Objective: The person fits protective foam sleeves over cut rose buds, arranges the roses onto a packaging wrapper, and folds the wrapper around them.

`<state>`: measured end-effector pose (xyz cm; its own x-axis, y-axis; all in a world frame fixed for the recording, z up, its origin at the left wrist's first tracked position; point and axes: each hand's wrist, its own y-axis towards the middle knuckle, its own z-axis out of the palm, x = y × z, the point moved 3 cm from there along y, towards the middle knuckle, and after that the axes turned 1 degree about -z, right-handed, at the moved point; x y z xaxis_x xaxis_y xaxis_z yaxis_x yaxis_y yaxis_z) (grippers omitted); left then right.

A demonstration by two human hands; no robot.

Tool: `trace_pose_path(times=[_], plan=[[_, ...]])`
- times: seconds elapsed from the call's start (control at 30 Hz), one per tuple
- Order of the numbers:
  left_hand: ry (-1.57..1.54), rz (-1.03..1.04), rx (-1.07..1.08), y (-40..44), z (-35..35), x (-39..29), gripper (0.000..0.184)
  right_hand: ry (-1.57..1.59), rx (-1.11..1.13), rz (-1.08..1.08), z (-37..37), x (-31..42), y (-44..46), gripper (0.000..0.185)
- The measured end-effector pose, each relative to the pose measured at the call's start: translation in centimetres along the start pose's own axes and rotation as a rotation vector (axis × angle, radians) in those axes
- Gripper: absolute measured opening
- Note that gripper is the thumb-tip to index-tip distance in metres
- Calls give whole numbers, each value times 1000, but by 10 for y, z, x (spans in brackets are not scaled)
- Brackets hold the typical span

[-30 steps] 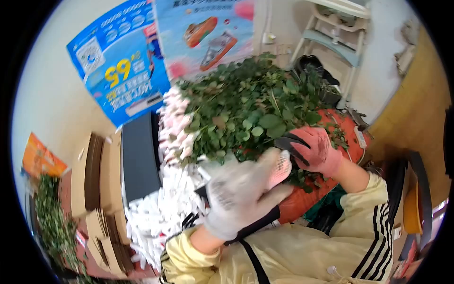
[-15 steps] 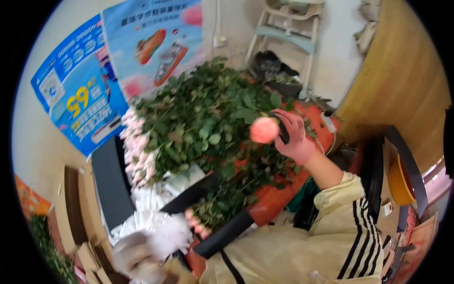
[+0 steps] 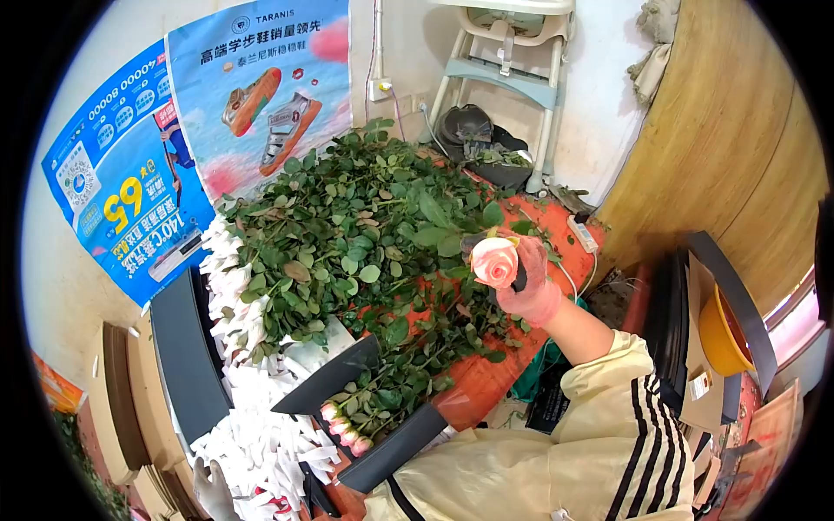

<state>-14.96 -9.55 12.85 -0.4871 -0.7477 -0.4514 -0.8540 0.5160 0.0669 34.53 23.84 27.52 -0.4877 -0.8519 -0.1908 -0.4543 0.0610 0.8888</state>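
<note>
Gripping a single pink rose with a layered, open bloom [image 3: 496, 262], the right grip [image 3: 530, 282], in a pink glove with dark fingers, is closed just below the flower, near the centre of the view towards 3 o'clock. The bloom faces the camera. A second ago pale mesh covered it; now the mesh is off, so the petals show bare.

The left grip [image 3: 213, 491], in a grey-white glove, has moved away from the rose to the frame's edge between 7 and 8 o'clock. Whether it is open or holds anything, I cannot tell. It lies beside a loose pile of thin white strips [image 3: 261, 434].

Further out, a heap of leafy green stems [image 3: 347, 226] spreads towards 10 o'clock on the red-covered counter [image 3: 486, 382], with white-wrapped flower heads [image 3: 230, 278] along its 9 o'clock side. At 7 o'clock, a short row of pink-and-cream rose heads [image 3: 347, 430] sits between two dark padded strips [image 3: 326, 378]. A pale high chair [image 3: 512, 74] stands at 1 o'clock.
</note>
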Motion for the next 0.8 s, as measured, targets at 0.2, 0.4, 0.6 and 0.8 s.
trace_pose_path(times=[0.2, 0.4, 0.6, 0.8], plan=[[-106, 49, -22, 1, 2, -31, 45, -32, 26, 10, -1, -3, -7, 68], [-248, 89, 37, 0, 6, -51, 43, -47, 66, 13, -4, 2, -3, 69], [-537, 245, 1, -14, 9, -81, 41, 90, -32, 41, -5, 14, 10, 46], [-624, 1257, 62, -96, -47, -298, 70, 218, 35, 68, 16, 17, -12, 48]])
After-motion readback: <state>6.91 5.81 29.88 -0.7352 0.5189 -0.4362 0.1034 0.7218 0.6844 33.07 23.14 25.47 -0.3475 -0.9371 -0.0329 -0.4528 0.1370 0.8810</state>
